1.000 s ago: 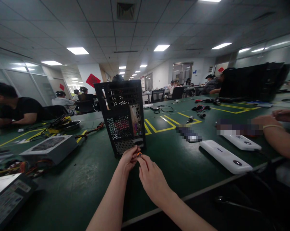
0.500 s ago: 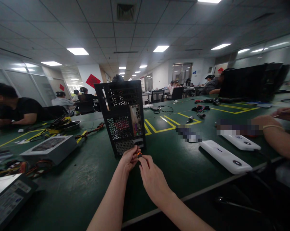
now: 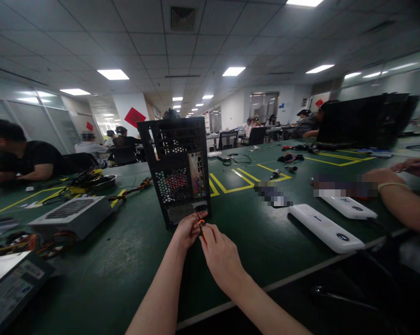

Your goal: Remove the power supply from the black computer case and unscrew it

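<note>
A black computer case [image 3: 176,163] stands upright on the green table, its rear panel facing me. My right hand [image 3: 222,256] is closed around the orange-and-black handle of a screwdriver [image 3: 202,225], which points up toward the lower rear edge of the case. My left hand [image 3: 187,231] is closed just left of it, with fingertips at the screwdriver's thin shaft and close to the power supply area of the case. Whether those fingers grip the shaft or a small part is hidden.
Left on the table [image 3: 126,253] lie a grey power supply [image 3: 73,215], a second one [image 3: 16,291] and bundled cables [image 3: 133,188]. To the right are white power banks [image 3: 324,228], a pixelated phone [image 3: 274,194] and another person's arm [image 3: 403,197]. Black cases [image 3: 359,121] stand farther back.
The screwdriver and my right fingers have shifted slightly, and more of the orange handle shows. My left fingertips have spread a little to the right by the case's lower edge.
</note>
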The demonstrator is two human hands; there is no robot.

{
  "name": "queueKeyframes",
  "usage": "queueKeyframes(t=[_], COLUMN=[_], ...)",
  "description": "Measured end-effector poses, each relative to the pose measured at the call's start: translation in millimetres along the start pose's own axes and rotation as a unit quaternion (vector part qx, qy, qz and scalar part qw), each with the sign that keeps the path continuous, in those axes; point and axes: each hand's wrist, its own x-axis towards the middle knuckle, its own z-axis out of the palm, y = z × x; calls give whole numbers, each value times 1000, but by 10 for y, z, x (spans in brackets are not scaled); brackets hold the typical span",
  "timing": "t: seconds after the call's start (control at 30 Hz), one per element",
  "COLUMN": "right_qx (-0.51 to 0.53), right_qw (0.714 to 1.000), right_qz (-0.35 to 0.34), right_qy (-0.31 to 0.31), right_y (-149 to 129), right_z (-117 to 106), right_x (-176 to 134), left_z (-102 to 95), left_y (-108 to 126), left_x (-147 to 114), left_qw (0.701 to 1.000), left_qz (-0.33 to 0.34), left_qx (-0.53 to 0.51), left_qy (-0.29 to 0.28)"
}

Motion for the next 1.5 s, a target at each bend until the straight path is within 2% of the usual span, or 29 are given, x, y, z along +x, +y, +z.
queueKeyframes(t=[0.1,0.2,0.33,0.43,0.63,0.87,1.03,1.1,1.33,1.5], right_qx=[45,93,96,56,-107,-149,-196,-195,-164,-189], right_qw=[998,994,993,997,994,988,980,979,986,980], right_qz=[36,59,62,42,4,19,-32,-41,-4,-40], right_qy=[24,23,31,43,1,-28,-30,-35,-21,-33], right_y=[15,13,-15,-36,-63,-86,-92,-91,-67,-135], right_z=[-38,-71,-52,-27,-54,-116,-64,-54,-51,-34], right_x=[30,33,9,8,13,32,15,0,26,38], left_z=[-7,-6,22,47,54,23,22,19,9,10], left_y=[-5,-9,-4,1,-26,-44,-43,-45,-46,-45], left_x=[-1,-9,-39,-64,-46,24,28,26,22,40], left_qw=[1000,1000,1000,1000,1000,998,997,998,998,998], left_qz=[4,11,12,2,12,12,6,4,6,7], left_qx=[1,2,-5,-14,-9,-41,-27,-22,-24,-34], left_qy=[-6,-4,-2,-11,22,49,66,67,60,54])
